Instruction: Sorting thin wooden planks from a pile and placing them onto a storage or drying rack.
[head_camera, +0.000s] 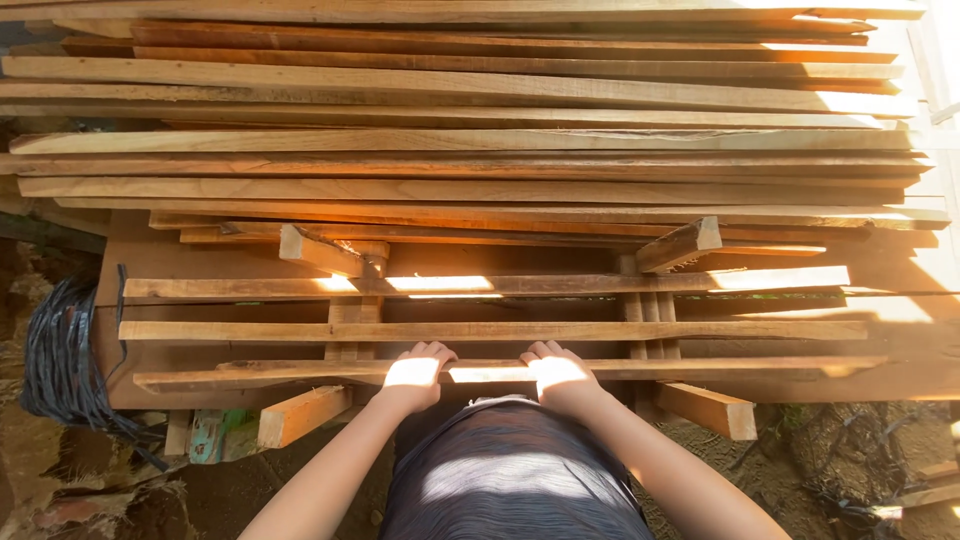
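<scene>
head view: both hands rest on the nearest wooden slat (300, 372), which lies crosswise at the front edge of the stack, just before the person's body. the left hand (415, 374) and right hand (556, 372) sit side by side near its middle, fingers curled over the top edge — gripping the slat. behind it, more long planks (480, 160) are piled in layers on short cross blocks (318, 252). no labels or signs show. a dark coil of strapping (62, 360) sits at left, partly cut off — the ground below is shadowed and unclear.
</scene>
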